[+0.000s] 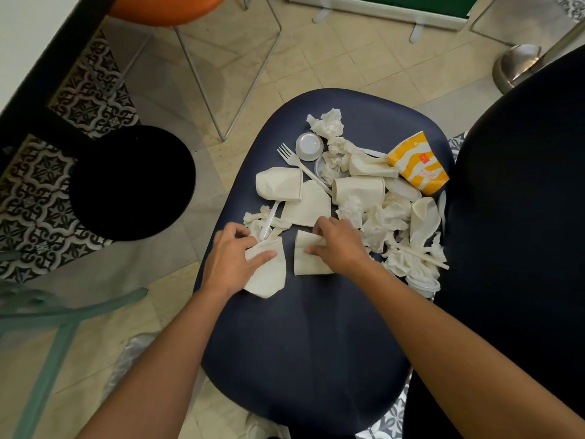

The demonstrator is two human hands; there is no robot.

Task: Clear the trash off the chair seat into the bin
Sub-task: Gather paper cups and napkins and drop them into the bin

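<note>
- Trash is piled on the far half of the navy chair seat (304, 343). The near half is bare.
- The black round bin (133, 182) stands on the floor left of the seat, well apart from the trash. Its inside reads as pure black, so its contents cannot be made out.
- The left hand (234, 258) is clamped on a flattened paper cup (269, 280) at the pile's near-left edge, with the thumb laid across it. The cup's long axis runs near-to-far, tilted slightly right.
- The right hand (338, 245) is pinched on a second flattened cup (308, 264), just beside the first. It lies flat on the seat and is partly covered by the hand. The hands are close together but not touching.
- A plastic fork (297, 166) lies with its tines pointed far-left. Its handle runs near-right, between two paper cups lying on their sides (278, 183) (359, 190).
- A small clear plastic pot (308, 146) sits just beside the fork tines. Whether it is upright or inverted cannot be told.
- A yellow-and-white carton (418, 163) lies tilted at the pile's far-right.
- Crumpled napkins (329, 122) are scattered from the far edge down the right side. A straw (421, 255) lies across them near-right.
- A plastic spoon (269, 221) pokes out of tissue just beyond the left hand, its bowl end hidden.
- The dark backrest (522, 217) is cut off by the right frame edge and hides the pile's right rim.
- An orange chair (164, 7) is cut off at the top left.
</note>
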